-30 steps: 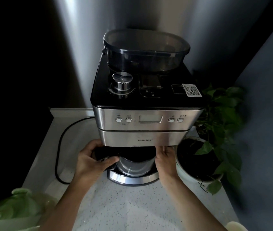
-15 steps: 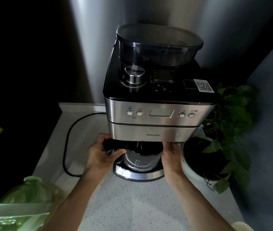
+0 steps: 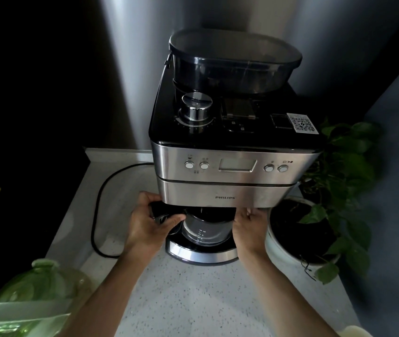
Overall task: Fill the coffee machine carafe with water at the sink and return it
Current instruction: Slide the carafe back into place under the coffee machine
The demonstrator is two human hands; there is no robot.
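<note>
carafe still on the plate, both hands at it

my left hand (image 3: 148, 221) is curled tight round the black handle (image 3: 156, 206) of the carafe (image 3: 205, 228), the same grip as a second ago. my right hand (image 3: 250, 223) lies with fingers nearly straight at the carafe's right side, tips up by the lower edge of the coffee machine (image 3: 230, 166); whether it presses the glass i cannot tell. the carafe has not shifted: it sits upright on the warming plate (image 3: 201, 254) under the machine. only my view has changed, swung a little left, so the green glass jar (image 3: 35, 285) shows more at lower left.
</note>
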